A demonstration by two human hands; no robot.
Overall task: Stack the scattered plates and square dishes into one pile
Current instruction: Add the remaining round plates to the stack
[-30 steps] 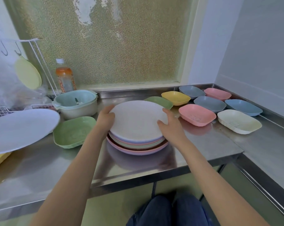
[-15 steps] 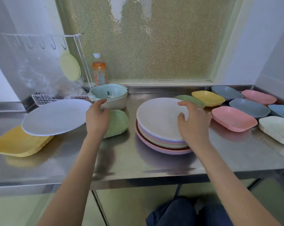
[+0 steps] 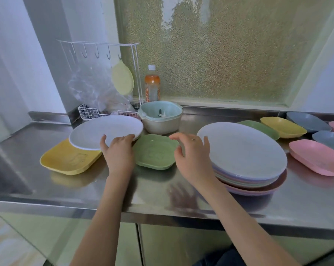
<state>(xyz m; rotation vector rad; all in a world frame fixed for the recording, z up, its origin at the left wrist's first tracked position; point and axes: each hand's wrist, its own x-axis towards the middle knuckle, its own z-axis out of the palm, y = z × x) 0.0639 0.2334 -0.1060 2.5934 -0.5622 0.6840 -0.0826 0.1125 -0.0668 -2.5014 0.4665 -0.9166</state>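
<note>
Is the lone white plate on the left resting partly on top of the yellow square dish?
Yes, the white plate overlaps the far edge of the yellow square dish, held at its rim by the left hand.

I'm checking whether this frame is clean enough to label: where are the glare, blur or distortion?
Head view: backlit by the frosted window; the steel counter mirrors the right hand and the plate stack; wide-angle bending tilts the walls at the edges; slight motion softness on the left hand at the white plate; dishes remain readable.
</note>
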